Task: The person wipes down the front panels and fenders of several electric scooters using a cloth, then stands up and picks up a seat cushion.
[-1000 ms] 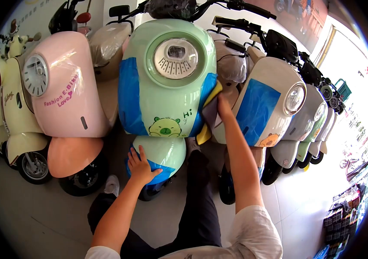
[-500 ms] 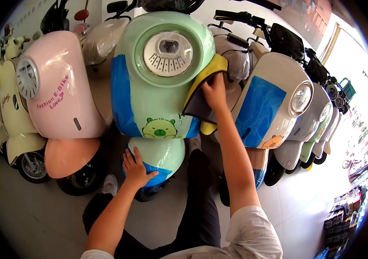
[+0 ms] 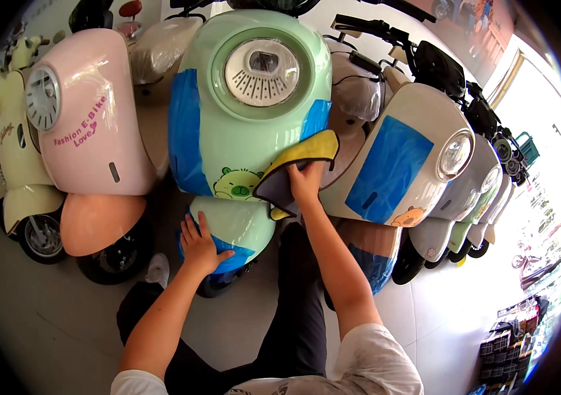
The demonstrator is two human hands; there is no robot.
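Straight ahead is a mint-green scooter (image 3: 228, 141) with a round headlight (image 3: 262, 71) and a bear sticker (image 3: 237, 183) on its front panel. Blue film (image 3: 186, 131) covers parts of its sides. My left hand (image 3: 201, 249) lies with fingers spread on the green front fender (image 3: 237, 227), over its blue-film edge. In my right hand (image 3: 305, 183) is a grey and yellow cleaning cloth (image 3: 300, 150), pressed against the lower right of the front panel beside the sticker. The cloth hides that corner of the panel.
To the left stands a pink scooter (image 3: 93, 125) with an orange fender (image 3: 104, 224). A beige scooter (image 3: 402, 151) with blue film is close on the right, and several more line up behind it. Dark plaid items (image 3: 507, 345) lie at the lower right on the tiled floor (image 3: 438, 309).
My right hand has slid the cloth down the panel's right side, uncovering blue film above it. My left hand stays on the fender. The view has shifted slightly.
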